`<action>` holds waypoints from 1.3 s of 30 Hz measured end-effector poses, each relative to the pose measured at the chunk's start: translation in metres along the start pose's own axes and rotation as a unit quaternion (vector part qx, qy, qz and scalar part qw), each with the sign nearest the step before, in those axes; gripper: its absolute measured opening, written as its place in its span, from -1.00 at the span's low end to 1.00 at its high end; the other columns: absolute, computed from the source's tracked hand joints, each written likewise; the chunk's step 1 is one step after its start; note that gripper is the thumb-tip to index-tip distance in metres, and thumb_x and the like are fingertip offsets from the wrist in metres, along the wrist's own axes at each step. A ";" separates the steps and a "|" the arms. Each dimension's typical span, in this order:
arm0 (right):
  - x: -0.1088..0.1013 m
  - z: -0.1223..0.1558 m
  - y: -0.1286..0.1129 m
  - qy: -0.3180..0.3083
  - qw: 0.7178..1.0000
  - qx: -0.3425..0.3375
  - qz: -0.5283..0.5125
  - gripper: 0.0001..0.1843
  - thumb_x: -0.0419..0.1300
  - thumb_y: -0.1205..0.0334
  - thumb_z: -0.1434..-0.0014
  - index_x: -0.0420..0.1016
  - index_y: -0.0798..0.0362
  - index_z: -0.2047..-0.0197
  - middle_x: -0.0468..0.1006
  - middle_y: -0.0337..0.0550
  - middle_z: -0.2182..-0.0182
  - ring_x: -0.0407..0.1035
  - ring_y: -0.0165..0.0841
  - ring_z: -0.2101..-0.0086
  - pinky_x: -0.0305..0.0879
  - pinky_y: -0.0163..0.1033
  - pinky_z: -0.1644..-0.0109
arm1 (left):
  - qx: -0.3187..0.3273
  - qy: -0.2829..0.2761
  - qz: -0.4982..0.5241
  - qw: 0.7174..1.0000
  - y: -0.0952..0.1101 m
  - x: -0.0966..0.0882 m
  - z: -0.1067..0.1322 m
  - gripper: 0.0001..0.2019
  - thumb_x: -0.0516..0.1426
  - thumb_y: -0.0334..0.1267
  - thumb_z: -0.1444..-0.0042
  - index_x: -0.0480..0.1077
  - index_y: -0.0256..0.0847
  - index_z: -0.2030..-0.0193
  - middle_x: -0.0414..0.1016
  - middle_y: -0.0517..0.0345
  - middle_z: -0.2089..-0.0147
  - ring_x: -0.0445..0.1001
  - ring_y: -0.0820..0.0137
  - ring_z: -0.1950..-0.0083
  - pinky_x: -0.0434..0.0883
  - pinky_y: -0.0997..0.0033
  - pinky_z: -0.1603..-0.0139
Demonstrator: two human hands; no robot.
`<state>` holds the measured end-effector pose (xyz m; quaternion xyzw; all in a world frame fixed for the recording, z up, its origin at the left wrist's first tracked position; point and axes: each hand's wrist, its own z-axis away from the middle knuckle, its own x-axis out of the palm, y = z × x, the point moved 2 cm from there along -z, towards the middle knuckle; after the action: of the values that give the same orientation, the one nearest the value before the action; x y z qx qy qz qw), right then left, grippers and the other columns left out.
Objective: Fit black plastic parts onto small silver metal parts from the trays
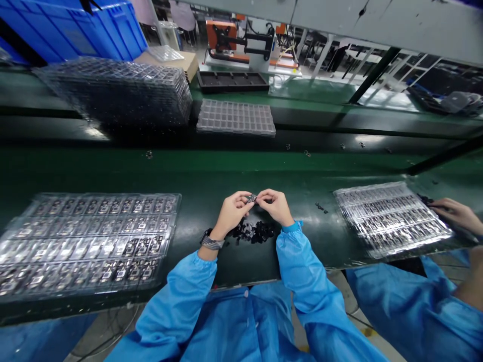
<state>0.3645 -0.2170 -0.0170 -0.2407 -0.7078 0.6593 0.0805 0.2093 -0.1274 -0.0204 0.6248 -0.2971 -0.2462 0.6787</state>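
Observation:
Between my two hands, just above the green bench, is a small electronic part (251,198) with metal and dark areas. My left hand (234,210) pinches it from the left, thumb and fingers closed. From the other side my right hand (276,203) is closed too, its thumb and fingertips meeting at the part's right edge; whether it grips a separate tiny piece is hidden. Beneath my hands lies a loose pile of small black pieces (260,232), some of them shiny. A clear tray (171,236) filled with rows of small electronic parts lies to my left.
Another clear tray (377,246) of parts lies at right, near a co-worker's hand (458,213). Behind are a tall stack of clear trays (151,93), a smaller clear tray (236,116), a black tray (233,82) and a blue bin (86,32). Several loose parts dot the bench.

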 end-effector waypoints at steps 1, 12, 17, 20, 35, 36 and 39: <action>0.000 0.000 0.000 -0.001 1.000 -0.001 -0.002 -0.82 0.36 0.12 -0.10 0.56 0.06 0.31 0.69 -0.12 0.39 0.61 -0.24 0.35 0.50 -0.21 0.20 | -0.001 0.001 0.001 1.000 0.000 0.000 0.000 -0.60 0.35 -0.14 -0.03 0.47 -0.29 0.05 0.47 0.22 0.40 0.47 0.49 0.51 0.42 0.52 0.48; -0.001 0.000 -0.001 -0.011 1.000 0.000 -0.014 -0.81 0.37 0.11 -0.11 0.56 0.05 0.30 0.69 -0.11 0.40 0.63 -0.22 0.34 0.51 -0.18 0.18 | -0.018 -0.010 0.025 0.999 -0.004 -0.003 -0.003 -0.58 0.39 -0.11 -0.01 0.47 -0.30 0.06 0.47 0.22 0.42 0.46 0.49 0.52 0.41 0.51 0.49; -0.002 0.000 0.000 -0.016 0.999 0.000 -0.034 -0.79 0.39 0.09 -0.12 0.56 0.04 0.29 0.70 -0.10 0.39 0.63 -0.21 0.32 0.52 -0.17 0.17 | -0.031 -0.025 0.045 0.998 -0.007 -0.005 -0.005 -0.56 0.40 -0.13 0.00 0.47 -0.31 0.05 0.47 0.21 0.42 0.46 0.49 0.53 0.41 0.50 0.48; -0.002 0.000 -0.001 -0.022 0.999 0.001 -0.040 -0.78 0.40 0.08 -0.13 0.56 0.04 0.29 0.70 -0.10 0.38 0.63 -0.21 0.31 0.51 -0.17 0.15 | -0.035 -0.032 0.049 0.998 -0.006 -0.006 -0.005 -0.57 0.40 -0.13 0.01 0.47 -0.32 0.06 0.48 0.21 0.42 0.46 0.49 0.53 0.40 0.49 0.47; -0.006 -0.001 0.000 -0.053 0.996 0.004 -0.074 -0.69 0.44 -0.03 -0.12 0.57 0.04 0.26 0.69 -0.13 0.35 0.61 -0.25 0.29 0.48 -0.17 0.10 | -0.064 -0.076 0.068 0.993 -0.001 -0.009 -0.005 -0.56 0.40 -0.14 0.01 0.48 -0.32 0.04 0.50 0.22 0.45 0.43 0.50 0.53 0.36 0.49 0.45; -0.007 -0.001 0.001 -0.054 0.996 0.005 -0.074 -0.68 0.44 -0.02 -0.12 0.57 0.04 0.26 0.69 -0.13 0.35 0.61 -0.25 0.29 0.48 -0.17 0.10 | -0.065 -0.077 0.070 0.992 -0.001 -0.009 -0.005 -0.56 0.40 -0.14 0.02 0.48 -0.32 0.04 0.50 0.22 0.45 0.43 0.50 0.53 0.36 0.49 0.45; -0.008 -0.001 0.001 -0.056 0.996 0.009 -0.074 -0.68 0.45 -0.02 -0.11 0.57 0.05 0.26 0.69 -0.13 0.36 0.61 -0.25 0.29 0.48 -0.18 0.11 | -0.067 -0.079 0.076 0.992 -0.001 -0.009 -0.006 -0.55 0.41 -0.14 0.03 0.48 -0.32 0.05 0.49 0.22 0.45 0.43 0.50 0.53 0.36 0.49 0.45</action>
<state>0.3722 -0.2201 -0.0161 -0.1499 -0.7211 0.6701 0.0917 0.2071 -0.1174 -0.0226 0.5322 -0.3796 -0.2616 0.7101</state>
